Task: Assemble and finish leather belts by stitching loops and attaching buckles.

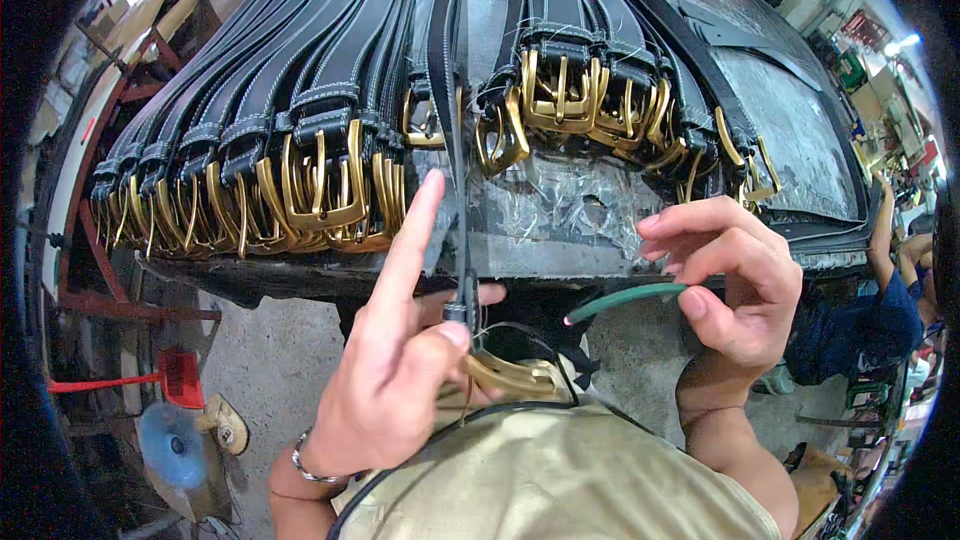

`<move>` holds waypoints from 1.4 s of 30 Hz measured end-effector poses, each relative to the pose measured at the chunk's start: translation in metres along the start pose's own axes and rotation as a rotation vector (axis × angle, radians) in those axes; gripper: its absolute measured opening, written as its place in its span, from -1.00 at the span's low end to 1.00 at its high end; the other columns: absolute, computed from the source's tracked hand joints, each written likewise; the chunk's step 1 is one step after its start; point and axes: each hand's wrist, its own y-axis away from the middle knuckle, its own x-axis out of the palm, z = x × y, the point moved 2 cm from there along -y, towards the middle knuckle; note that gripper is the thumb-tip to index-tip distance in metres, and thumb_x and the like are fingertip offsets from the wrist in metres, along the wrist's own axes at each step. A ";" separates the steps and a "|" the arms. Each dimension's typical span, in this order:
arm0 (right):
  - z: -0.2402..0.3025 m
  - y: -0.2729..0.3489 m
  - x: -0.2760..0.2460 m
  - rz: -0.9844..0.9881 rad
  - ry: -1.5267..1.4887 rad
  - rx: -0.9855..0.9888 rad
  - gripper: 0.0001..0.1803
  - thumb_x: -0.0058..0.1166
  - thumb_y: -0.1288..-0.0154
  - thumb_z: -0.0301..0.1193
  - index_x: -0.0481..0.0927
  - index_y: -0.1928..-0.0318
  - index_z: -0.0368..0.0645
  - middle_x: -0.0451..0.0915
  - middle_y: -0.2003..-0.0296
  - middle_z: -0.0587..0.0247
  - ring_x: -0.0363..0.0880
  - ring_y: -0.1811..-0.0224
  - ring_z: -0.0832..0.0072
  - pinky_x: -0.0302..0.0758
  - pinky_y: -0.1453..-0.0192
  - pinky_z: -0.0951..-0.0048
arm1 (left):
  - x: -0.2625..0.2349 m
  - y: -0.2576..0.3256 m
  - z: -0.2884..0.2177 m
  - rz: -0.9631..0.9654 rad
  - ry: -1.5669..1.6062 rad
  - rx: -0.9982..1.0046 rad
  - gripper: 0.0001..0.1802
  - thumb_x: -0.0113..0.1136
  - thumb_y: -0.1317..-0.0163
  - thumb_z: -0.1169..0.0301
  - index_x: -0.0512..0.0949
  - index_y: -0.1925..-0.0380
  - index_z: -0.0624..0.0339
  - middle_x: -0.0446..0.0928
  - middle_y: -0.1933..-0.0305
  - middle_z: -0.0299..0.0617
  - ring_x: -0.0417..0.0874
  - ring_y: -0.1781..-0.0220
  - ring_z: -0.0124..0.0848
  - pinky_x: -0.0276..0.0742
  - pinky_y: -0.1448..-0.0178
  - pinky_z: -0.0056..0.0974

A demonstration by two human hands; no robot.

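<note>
My left hand (385, 390) is closed on a black leather belt (461, 240), thumb against its buckle end, index finger stretched up beside the strap. The belt's gold buckle (512, 374) hangs below the fingers, close to my body. Fine loose threads show near the stitching there. In my right hand (742, 290), a curved green stick (630, 298) with a pinkish tip is held between thumb and fingers. Its tip points left toward the belt but stays apart from it. It resembles a piece of mosquito coil.
Many black belts with gold buckles lie over the dark worktable (600, 258), in a left bunch (320, 180) and a right bunch (565, 90). On the left stand a blue fan (172, 443) and a red dustpan (180, 378). Another person (860, 325) is at far right.
</note>
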 end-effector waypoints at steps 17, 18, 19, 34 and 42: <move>-0.014 -0.008 0.008 0.191 0.165 -0.056 -0.72 0.28 -0.05 -0.29 0.58 0.48 -0.28 0.70 0.05 -0.22 0.73 0.16 0.20 0.59 0.07 0.35 | 0.004 0.003 0.037 -0.290 0.041 0.240 -0.47 0.04 -0.45 0.66 0.23 -0.39 0.34 0.65 0.43 -0.18 0.63 0.46 -0.54 0.56 0.34 -0.41; -0.016 -0.008 0.010 0.161 0.312 -0.040 -0.73 0.27 -0.04 -0.29 0.58 0.49 -0.27 0.70 0.05 -0.22 0.73 0.17 0.22 0.59 0.08 0.36 | 0.004 0.001 0.035 -0.304 0.028 0.260 -0.46 0.04 -0.45 0.65 0.22 -0.39 0.35 0.64 0.44 -0.18 0.62 0.47 -0.55 0.55 0.36 -0.43; -0.014 -0.009 0.010 0.163 0.311 -0.042 -0.73 0.27 -0.04 -0.29 0.58 0.49 -0.27 0.70 0.05 -0.22 0.73 0.17 0.22 0.59 0.08 0.36 | 0.004 0.000 0.033 -0.317 0.017 0.280 -0.46 0.04 -0.45 0.65 0.21 -0.40 0.35 0.63 0.46 -0.19 0.61 0.49 -0.55 0.53 0.39 -0.44; -0.002 -0.012 0.008 0.274 0.063 -0.053 -0.91 0.24 -0.12 -0.50 0.59 0.39 -0.25 0.68 0.01 -0.06 0.71 0.05 0.13 0.62 -0.03 0.27 | -0.015 0.011 0.051 -0.349 -0.397 0.505 -0.50 0.44 -0.20 0.47 0.46 -0.10 0.35 0.66 0.34 -0.17 0.68 0.39 -0.53 0.54 0.39 -0.45; -0.002 -0.005 0.033 0.070 0.000 -0.106 -0.89 0.28 -0.03 -0.59 0.62 0.38 -0.26 0.74 0.19 0.00 0.75 0.19 0.22 0.66 0.05 0.31 | -0.011 0.005 0.037 -0.366 -0.642 0.469 -0.80 0.48 -0.08 0.50 0.58 0.43 0.27 0.50 0.52 -0.22 0.51 0.57 -0.48 0.40 0.50 -0.36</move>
